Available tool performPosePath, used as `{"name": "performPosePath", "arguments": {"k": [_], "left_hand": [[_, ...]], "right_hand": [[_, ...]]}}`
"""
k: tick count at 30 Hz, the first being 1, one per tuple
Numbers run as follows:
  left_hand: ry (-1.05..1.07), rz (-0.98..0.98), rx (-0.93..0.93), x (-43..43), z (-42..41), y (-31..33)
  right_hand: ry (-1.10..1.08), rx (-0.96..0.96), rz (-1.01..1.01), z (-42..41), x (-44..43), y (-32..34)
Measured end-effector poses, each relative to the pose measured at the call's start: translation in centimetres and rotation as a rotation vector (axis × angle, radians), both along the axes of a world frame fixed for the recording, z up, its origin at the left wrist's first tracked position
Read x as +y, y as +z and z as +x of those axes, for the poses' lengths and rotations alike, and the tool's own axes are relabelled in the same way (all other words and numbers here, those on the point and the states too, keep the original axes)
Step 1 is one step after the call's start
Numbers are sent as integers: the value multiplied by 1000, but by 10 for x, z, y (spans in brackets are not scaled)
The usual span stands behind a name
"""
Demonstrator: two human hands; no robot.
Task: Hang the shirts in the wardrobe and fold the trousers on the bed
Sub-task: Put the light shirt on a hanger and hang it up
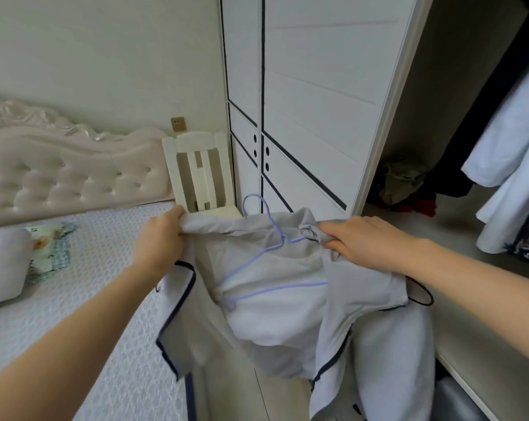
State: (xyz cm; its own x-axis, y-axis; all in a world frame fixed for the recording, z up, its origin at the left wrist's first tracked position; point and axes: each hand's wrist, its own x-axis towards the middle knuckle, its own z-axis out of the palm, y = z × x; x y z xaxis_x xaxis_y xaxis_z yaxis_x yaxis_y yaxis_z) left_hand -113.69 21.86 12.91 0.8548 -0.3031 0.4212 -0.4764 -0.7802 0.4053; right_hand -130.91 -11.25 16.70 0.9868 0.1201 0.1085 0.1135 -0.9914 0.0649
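Left grip [163, 235] and right grip [358, 238] pinch the shirt [272, 317] by its top edge. The bed [105, 287] borders the shirt's left, the open wardrobe [439, 117] its right.

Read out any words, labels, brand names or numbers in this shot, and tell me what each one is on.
None: no text can be read.
The grey shirt, gripped by the left hand and the right hand, shows no label or print.
The wardrobe door bears only dark lines and round holes.
The patterned cloth on the bed is too blurred to tell.
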Motion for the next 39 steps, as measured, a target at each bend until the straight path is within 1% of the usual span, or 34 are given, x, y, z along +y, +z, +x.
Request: {"name": "performPosePath", "arguments": {"k": [2,3,7,9,12,13,14,16,18,19,20,21,22,23,24,25,27,28,31,32,35,39], "left_hand": [[-26,164,-119,7,0,-1],[-28,217,-128,8,-1,-1],[17,280,-12,5,-8,9],[22,233,102,0,-19,15],[-60,33,299,-20,-49,22],[-121,30,320,-31,-62,23],[-202,84,306,-42,-75,21],[-355,270,258,-61,-97,15],[-408,438,190,-64,-108,7],[-400,465,133,-60,-108,7],[-386,400,47,-53,-105,11],[-371,267,-96,-45,-98,17],[-354,114,-281,-39,-88,22],[-321,15,-437,-33,-78,28],[-297,-6,-500,-30,-70,34],[-294,29,-471,-30,-66,39],[-325,137,-327,-36,-67,38],[-345,158,-302,-40,-72,35],[-412,92,-383,-47,-80,26],[-426,73,-396,-46,-80,25],[-417,56,-431,-50,-75,26],[-457,102,-460,-63,-76,42]], "right_hand": [[30,-102,-114,2,0,-7],[32,-134,-142,4,1,-8],[-87,-181,-228,14,7,-11],[-155,-204,-159,18,11,-8],[-247,-205,114,24,17,-4],[-255,-204,188,26,21,-1],[-231,-229,247,28,25,2],[-138,-304,295,30,33,9],[-43,-341,360,26,39,17],[-8,-350,412,22,40,19],[8,-352,473,18,40,20],[11,-349,522,14,39,21],[9,-350,565,11,38,20],[7,-352,607,9,37,20],[5,-355,646,8,36,20],[0,-359,683,6,36,22],[-6,-353,757,3,36,27],[2,-340,781,1,37,28],[35,-276,786,-5,36,30],[36,-253,750,-7,37,31],[64,-224,544,-10,46,39],[99,-259,414,-9,63,51]]}}
